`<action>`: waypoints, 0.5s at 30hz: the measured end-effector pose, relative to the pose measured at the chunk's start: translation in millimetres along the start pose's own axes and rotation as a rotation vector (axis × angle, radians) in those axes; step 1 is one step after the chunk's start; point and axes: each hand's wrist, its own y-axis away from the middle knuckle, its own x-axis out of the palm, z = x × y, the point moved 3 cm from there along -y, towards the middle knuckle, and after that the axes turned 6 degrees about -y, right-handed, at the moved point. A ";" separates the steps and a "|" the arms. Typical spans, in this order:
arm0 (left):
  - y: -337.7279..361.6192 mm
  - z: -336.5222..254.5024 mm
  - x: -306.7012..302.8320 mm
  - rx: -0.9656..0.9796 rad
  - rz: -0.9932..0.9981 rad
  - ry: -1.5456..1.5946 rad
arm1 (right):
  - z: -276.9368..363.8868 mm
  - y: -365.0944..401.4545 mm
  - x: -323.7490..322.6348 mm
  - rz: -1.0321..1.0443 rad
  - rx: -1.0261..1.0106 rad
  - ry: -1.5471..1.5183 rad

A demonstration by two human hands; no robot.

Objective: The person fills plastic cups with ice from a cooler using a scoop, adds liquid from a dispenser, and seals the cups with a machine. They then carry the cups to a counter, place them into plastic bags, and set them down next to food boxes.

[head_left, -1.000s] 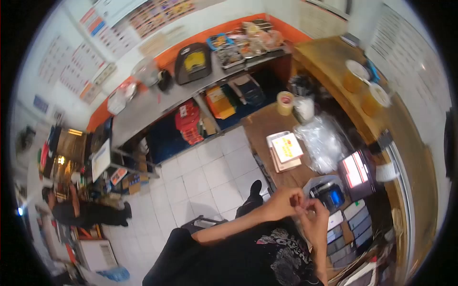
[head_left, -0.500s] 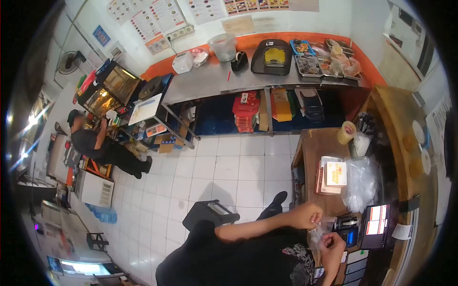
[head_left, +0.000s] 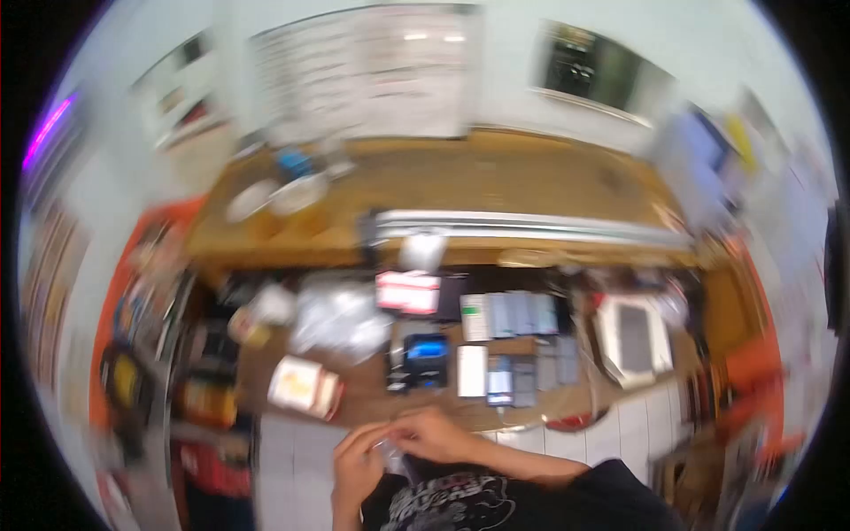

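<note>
My left hand [head_left: 359, 456] and my right hand [head_left: 434, 434] meet close in front of my chest, at the near edge of the wooden desk [head_left: 354, 389]. Their fingers are pinched together on a small clear plastic bag [head_left: 391, 457], which hangs between them and is partly hidden. Everything is smeared by motion. Beyond my hands, on the desk, stands a black device with a blue screen [head_left: 427, 349]. A stack of printed boxes [head_left: 304, 387] lies to its left, and several phones [head_left: 523, 382] lie in rows to its right.
A heap of clear plastic bags [head_left: 341, 319] lies at the back left of the desk, beside a tablet with a lit screen [head_left: 408, 293]. A white tray [head_left: 606, 323] sits at the right. Above runs a wooden counter [head_left: 496, 177] with pale lids [head_left: 299, 195].
My view has swung right, from the room with a co-worker and a steel counter to face the desk. My hands stay on the plastic bag and are now closer together.
</note>
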 end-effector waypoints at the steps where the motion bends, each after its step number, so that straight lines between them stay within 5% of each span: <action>1: -2.6 2.5 5.4 -0.063 -0.011 0.026 | -4.4 3.8 -4.6 0.002 -0.041 -0.032; 4: -8.3 -0.1 16.1 0.196 0.052 -0.048 | 1.4 22.3 -14.6 0.005 0.055 -0.083; 10: -15.5 -3.5 42.6 0.096 0.184 0.078 | -9.5 52.2 -28.1 -0.179 0.029 -0.039; 13: -24.4 -8.5 38.4 0.335 0.151 -0.232 | -14.5 61.1 -32.3 -0.347 -0.017 0.008; 15: -22.7 10.4 37.8 0.165 0.263 -0.278 | -28.7 60.9 -32.0 -0.417 -0.038 0.057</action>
